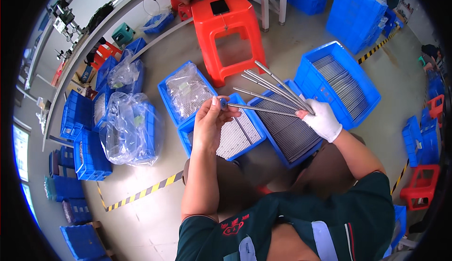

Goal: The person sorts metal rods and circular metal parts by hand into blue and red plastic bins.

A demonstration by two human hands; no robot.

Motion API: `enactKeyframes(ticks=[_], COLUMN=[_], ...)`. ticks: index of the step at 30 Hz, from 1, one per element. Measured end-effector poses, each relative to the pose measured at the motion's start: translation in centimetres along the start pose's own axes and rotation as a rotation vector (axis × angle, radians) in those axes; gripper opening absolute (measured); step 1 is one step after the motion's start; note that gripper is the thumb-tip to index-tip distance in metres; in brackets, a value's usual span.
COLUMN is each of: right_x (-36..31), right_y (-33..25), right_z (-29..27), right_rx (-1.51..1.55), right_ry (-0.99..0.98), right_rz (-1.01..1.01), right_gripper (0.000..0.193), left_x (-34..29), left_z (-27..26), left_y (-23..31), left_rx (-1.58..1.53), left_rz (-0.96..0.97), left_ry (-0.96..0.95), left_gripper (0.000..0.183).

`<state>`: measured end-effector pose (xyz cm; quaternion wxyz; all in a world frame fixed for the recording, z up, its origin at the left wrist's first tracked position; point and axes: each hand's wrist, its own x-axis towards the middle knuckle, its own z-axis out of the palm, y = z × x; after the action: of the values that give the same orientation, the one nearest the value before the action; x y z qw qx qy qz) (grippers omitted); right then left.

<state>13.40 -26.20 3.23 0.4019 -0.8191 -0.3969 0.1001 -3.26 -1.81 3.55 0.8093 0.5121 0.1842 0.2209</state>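
Note:
My bare left hand point(207, 122) pinches a small round grey-blue piece point(223, 104) between thumb and fingers. One thin metal rod has its tip at this piece; whether it passes into it, I cannot tell. My right hand point(324, 122), in a white glove with some fingertips bare, is closed around several metal rods point(281, 89) that fan out toward the upper left. Below the rods stands a blue crate point(288, 161) with rows of dark grey rods. Beneath my left hand, another blue crate point(260, 141) holds rows of lighter, shiny rods.
A blue crate of rods point(374, 94) stands at the right, a plastic-covered crate point(165, 94) at the left. A red stool point(226, 21) bearing a black phone point(220, 7) stands ahead. Bagged crates point(150, 134) line the left; stacked crates point(353, 18) stand far right.

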Motion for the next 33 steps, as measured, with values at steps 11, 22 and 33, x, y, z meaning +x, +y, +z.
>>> enactKeyframes(ticks=[11,22,33], right_x=[0.3,0.2,0.1], right_y=[-0.4,-0.4,-1.5], right_z=[-0.7,-0.5,-0.5], right_rx=[-0.225,-0.143,-0.324], right_ry=[0.163,0.030,0.105], right_rz=[-0.278,-0.171,-0.307], right_gripper=[0.022,0.026,0.025], left_x=[0.8,1.2,1.2], left_z=[-0.4,-1.1,-0.6], left_y=[-0.8,0.4,-0.2], left_rx=[0.184,0.164,0.213], left_rz=[0.050,0.159,0.128], left_ry=[-0.132,0.009,-0.134], left_gripper=[0.021,0.027,0.023])
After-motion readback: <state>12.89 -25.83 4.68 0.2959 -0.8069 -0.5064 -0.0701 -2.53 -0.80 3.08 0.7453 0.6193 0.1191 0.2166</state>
